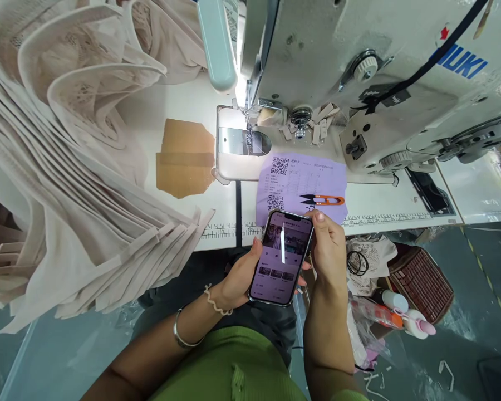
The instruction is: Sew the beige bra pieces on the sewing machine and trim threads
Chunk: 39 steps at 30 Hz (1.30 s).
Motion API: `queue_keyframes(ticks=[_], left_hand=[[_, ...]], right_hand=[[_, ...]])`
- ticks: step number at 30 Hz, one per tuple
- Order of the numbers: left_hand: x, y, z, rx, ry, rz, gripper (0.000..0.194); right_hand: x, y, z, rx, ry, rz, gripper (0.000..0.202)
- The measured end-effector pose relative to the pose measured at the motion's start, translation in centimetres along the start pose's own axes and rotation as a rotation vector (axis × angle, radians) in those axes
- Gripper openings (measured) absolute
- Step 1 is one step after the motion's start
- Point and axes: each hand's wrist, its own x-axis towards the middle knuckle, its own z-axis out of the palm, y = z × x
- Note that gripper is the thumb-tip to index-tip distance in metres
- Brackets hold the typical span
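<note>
Between both hands I hold a smartphone (278, 264) with its lit screen facing up, just off the table's front edge. My left hand (237, 278) grips its left side, thumb along the edge. Around its upper right corner and side my right hand (326, 245) is closed, some fingers hidden beneath. Partly covered by the phone's top, a purple paper sheet (292, 178) with QR codes and print lies on the table. Orange thread snips (328, 200) rest on that sheet. Behind it stands a white sewing machine, its needle and presser foot (249, 136) over the metal plate.
Pale beige garment pieces (67, 167) are heaped at the left, hanging over the table edge. Brown tape (186, 159) sticks to the tabletop. The machine's arm (359, 67) spans the upper right. Below right are a wicker basket (421, 281) and several bottles (394, 301).
</note>
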Motion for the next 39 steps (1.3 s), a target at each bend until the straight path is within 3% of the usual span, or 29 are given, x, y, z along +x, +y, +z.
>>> queue_keyframes(ticks=[14,39], left_hand=[[-0.29,-0.23,-0.85,0.062,0.018,0.016,0.077],[-0.30,-0.15,-0.30,0.083,0.036,0.001,0.076]], right_hand=[[-0.06,-0.04,-0.01,-0.015,0.006,0.005,0.049],[-0.23,-0.14,0.05,0.016,0.008,0.016,0.047]])
